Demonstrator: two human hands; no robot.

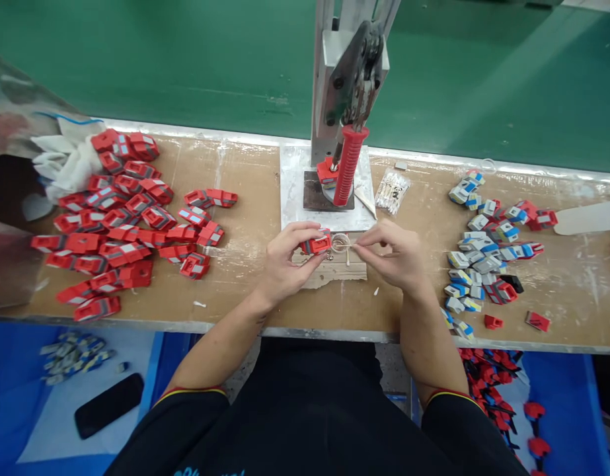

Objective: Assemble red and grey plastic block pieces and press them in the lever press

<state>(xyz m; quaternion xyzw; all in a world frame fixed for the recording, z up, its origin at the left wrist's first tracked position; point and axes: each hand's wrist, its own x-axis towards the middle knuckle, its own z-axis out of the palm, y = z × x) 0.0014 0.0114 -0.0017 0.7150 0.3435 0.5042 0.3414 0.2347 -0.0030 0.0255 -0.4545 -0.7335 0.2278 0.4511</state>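
A red and grey plastic part (316,242) is held between the thumb and fingers of my left hand (291,259), above a piece of cardboard (354,273). My right hand (391,254) pinches a thin white cotton swab (347,246), its stick pointing left toward the red part. A small clear round dish (340,242) lies between my two hands, and the swab's tip is over it. Another swab (348,259) lies on the cardboard.
A hand press with a red handle (351,165) stands behind my hands, on a metal plate (295,192). Many red parts (131,231) lie at left. Grey-blue parts (476,258) lie at right, near a bag of swabs (392,190).
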